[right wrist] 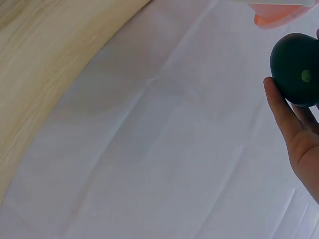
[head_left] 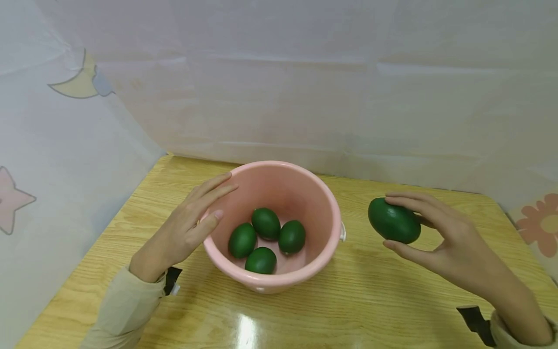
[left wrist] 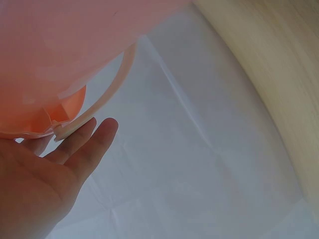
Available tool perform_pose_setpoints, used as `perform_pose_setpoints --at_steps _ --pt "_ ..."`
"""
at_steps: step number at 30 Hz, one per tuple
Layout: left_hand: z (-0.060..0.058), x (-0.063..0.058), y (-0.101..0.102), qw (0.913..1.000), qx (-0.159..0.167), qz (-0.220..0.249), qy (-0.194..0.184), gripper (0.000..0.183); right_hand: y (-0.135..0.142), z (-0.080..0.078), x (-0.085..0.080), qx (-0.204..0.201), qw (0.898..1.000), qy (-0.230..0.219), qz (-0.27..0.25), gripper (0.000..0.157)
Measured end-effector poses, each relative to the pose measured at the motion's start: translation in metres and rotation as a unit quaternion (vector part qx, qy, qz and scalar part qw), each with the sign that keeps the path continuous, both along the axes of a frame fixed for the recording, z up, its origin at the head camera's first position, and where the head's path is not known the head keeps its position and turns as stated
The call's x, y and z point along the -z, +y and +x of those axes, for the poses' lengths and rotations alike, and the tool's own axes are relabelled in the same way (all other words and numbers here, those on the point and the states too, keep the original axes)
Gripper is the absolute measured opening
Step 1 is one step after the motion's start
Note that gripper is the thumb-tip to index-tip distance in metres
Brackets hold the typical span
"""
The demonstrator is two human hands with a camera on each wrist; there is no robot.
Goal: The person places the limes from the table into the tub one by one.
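Observation:
A pink bucket (head_left: 279,169) stands on the table with several dark green avocados (head_left: 266,224) at its bottom. My left hand (head_left: 185,223) rests at the bucket's left rim, its fingers fairly straight and the thumb over the rim. From the left wrist, the hand's fingers (left wrist: 92,149) lie beside the bucket's pale handle (left wrist: 112,89). To the right of the bucket, my right hand (head_left: 440,232) holds another avocado (head_left: 394,222) between thumb and fingers, raised over the table. A pale green stem scar shows on this avocado (right wrist: 294,64) in the right wrist view.
The wood-grain table (head_left: 348,305) reaches back to a pale cloth wall (head_left: 279,106). More cloth with a printed moon (head_left: 78,82) and star hangs at the left, and a printed flower (head_left: 545,223) shows at the right. A white handle joint (head_left: 343,231) juts from the bucket's right side.

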State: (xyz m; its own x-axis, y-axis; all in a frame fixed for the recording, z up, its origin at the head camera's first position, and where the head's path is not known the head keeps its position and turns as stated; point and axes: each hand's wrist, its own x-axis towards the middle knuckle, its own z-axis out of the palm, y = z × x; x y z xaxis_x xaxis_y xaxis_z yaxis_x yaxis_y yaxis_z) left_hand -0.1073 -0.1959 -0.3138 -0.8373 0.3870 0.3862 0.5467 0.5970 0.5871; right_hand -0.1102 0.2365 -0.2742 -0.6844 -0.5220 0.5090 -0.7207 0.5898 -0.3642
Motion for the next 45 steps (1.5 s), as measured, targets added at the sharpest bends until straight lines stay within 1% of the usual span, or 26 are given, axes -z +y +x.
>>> perform_pose_setpoints --at_steps 3,7,9,15,17,20,23,28,31,34,36,41,45 --pt "-0.001 0.0 0.0 1.0 0.0 0.0 0.002 0.049 -0.005 0.001 -0.003 -0.004 1.0 -0.007 0.003 0.091" --pt "-0.001 0.0 0.0 1.0 -0.001 -0.002 0.005 0.05 -0.011 0.003 -0.009 0.005 1.0 -0.028 0.007 0.088" --pt "-0.001 0.0 0.0 1.0 0.0 -0.002 0.005 0.049 -0.013 0.003 -0.011 0.003 0.999 -0.031 0.007 0.087" --pt "-0.001 0.0 0.0 1.0 0.0 -0.001 0.005 0.049 -0.023 0.001 -0.017 -0.023 1.0 -0.013 0.001 0.087" --pt "-0.001 0.0 0.0 1.0 0.0 -0.001 0.003 0.049 -0.027 0.001 -0.019 -0.025 1.0 -0.012 -0.001 0.087" --pt "-0.001 0.0 -0.001 1.0 0.0 0.001 0.001 0.049 -0.032 -0.001 -0.021 -0.043 0.999 0.0 -0.009 0.086" --pt "-0.001 -0.001 -0.001 1.0 0.0 0.0 0.003 0.049 -0.036 -0.004 -0.024 -0.065 0.998 0.01 -0.019 0.082" --pt "-0.002 0.0 0.0 1.0 0.0 0.0 0.006 0.049 -0.045 -0.006 -0.03 -0.088 0.996 0.0 -0.023 0.069" --pt "-0.002 0.001 0.0 1.0 0.001 0.0 0.008 0.049 -0.051 -0.006 -0.032 -0.094 0.995 -0.011 -0.019 0.068" --pt "-0.002 0.001 -0.001 1.0 0.001 -0.001 0.007 0.049 -0.057 -0.008 -0.032 -0.1 0.995 -0.013 -0.016 0.073" --pt "-0.002 0.001 -0.001 1.0 0.001 -0.002 0.005 0.049 -0.062 -0.009 -0.032 -0.103 0.994 -0.023 -0.014 0.075" --pt "-0.001 0.0 -0.001 1.0 0.0 -0.004 0.003 0.049 -0.073 -0.013 -0.03 -0.125 0.992 -0.01 -0.016 0.071" --pt "-0.001 -0.001 0.0 1.0 0.002 -0.003 0.003 0.049 -0.08 -0.013 -0.027 -0.137 0.99 -0.014 -0.012 0.07"
